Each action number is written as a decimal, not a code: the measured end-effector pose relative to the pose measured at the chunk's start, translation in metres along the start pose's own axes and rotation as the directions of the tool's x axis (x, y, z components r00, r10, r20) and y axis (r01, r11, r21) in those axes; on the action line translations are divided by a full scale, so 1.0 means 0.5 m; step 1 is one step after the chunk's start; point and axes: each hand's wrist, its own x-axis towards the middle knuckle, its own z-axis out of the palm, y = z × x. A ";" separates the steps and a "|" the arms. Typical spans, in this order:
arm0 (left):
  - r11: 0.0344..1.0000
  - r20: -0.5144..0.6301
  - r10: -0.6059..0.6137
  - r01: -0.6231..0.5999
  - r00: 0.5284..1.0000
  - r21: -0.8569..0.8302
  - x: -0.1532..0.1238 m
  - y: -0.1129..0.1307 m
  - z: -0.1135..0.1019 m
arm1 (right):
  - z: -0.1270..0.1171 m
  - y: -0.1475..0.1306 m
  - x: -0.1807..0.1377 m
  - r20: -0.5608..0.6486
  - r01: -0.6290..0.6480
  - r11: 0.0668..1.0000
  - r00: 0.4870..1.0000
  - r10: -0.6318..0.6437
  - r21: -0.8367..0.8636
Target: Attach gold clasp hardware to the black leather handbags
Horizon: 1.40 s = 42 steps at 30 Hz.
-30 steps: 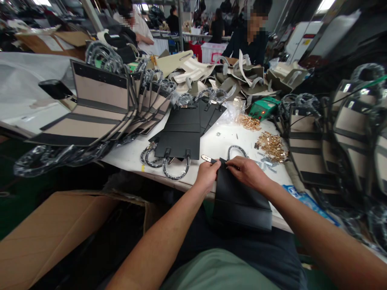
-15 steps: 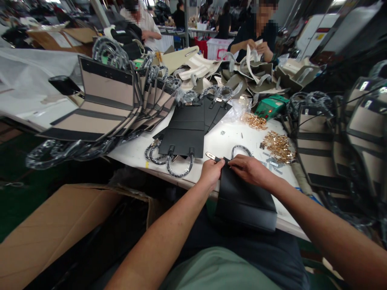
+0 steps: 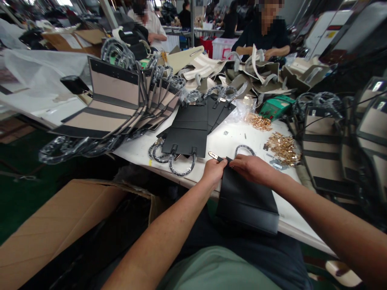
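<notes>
A black bag panel (image 3: 248, 199) hangs over the table's near edge towards my lap, bent across its lower part. My left hand (image 3: 214, 172) is closed on its top left edge, thumb on top, at a short black strap. That strap ends in a gold-coloured metal plate (image 3: 213, 155) pointing left past my thumb. Just beside it, my right hand (image 3: 252, 167) is closed in a pinch at the same top edge; what its fingertips grip is hidden. Behind the right fingers shows a plastic-wrapped handle loop (image 3: 245, 149).
Gold-coloured metal fasteners (image 3: 283, 148) lie heaped at right, near a green device (image 3: 276, 106). Black panels with handles (image 3: 189, 127) lie stacked ahead. Folded bag pieces stand left (image 3: 113, 104) and right (image 3: 323, 149). An open carton (image 3: 60, 225) sits below left. A co-worker (image 3: 266, 36) works opposite.
The view has turned slightly left, so the scene sits further right. Both hands keep their places at the panel's top edge; the right fingers have shifted only slightly.
</notes>
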 end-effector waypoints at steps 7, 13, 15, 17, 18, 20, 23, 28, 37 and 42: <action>1.000 -0.013 -0.006 0.006 1.000 0.023 0.004 -0.007 -0.002 | -0.019 -0.021 0.018 0.132 -0.025 0.976 0.990 0.054 -0.217; 1.000 -0.017 -0.008 0.008 1.000 0.026 0.007 -0.008 -0.002 | -0.022 -0.022 0.039 0.219 0.003 0.945 0.973 0.072 -0.327; 1.000 -0.017 -0.006 0.007 1.000 0.019 0.006 -0.007 -0.001 | -0.020 -0.017 0.045 0.235 0.024 0.943 0.970 0.058 -0.332; 1.000 -0.017 -0.003 0.004 1.000 0.010 0.006 -0.007 0.000 | -0.017 -0.010 0.049 0.237 0.030 0.952 0.970 0.046 -0.306; 1.000 -0.016 -0.001 0.001 1.000 0.005 0.005 -0.007 0.001 | -0.016 -0.007 0.051 0.235 0.030 0.957 0.971 0.041 -0.288; 1.000 -0.010 0.004 -0.004 1.000 -0.003 0.005 -0.008 0.003 | -0.014 -0.002 0.053 0.234 0.030 0.965 0.972 0.033 -0.262; 1.000 -0.001 0.012 -0.012 1.000 -0.004 0.004 -0.008 0.004 | -0.015 -0.001 0.055 0.240 0.030 0.965 0.970 0.035 -0.259; 1.000 -0.021 0.007 -0.007 1.000 0.012 0.003 -0.006 0.000 | -0.023 -0.014 0.038 0.172 -0.044 0.972 0.981 0.085 -0.233; 1.000 -0.015 0.016 -0.016 1.000 0.009 0.004 -0.010 -0.002 | -0.004 -0.009 -0.012 -0.035 -0.166 0.986 0.986 0.166 -0.002; 0.999 -0.019 0.012 -0.012 1.000 0.031 0.002 -0.007 -0.002 | 0.013 0.003 -0.011 -0.069 -0.145 0.979 0.985 0.156 0.144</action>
